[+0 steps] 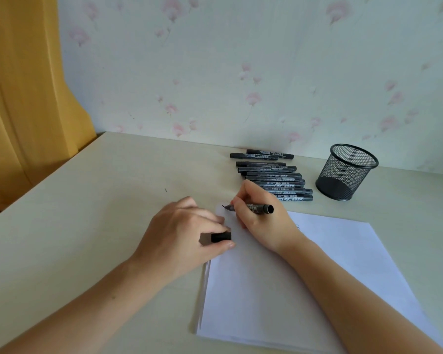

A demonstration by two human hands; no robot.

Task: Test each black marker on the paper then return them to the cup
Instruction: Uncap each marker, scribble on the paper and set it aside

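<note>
right hand [260,213] grips uncapped marker [256,208], tip at paper [317,277] corner | left hand [187,231] pinches cap [221,237] beside it | spare markers [274,177], cup [345,172] beyond right hand

I see my right hand [260,213] gripping an uncapped black marker [253,208], its tip touching the far left corner of the white paper [304,277]. My left hand [187,231] pinches the black cap [221,237] at the paper's left edge. A row of capped markers [274,177] lies on the table [87,213] beside the upright mesh cup [345,172].
</note>
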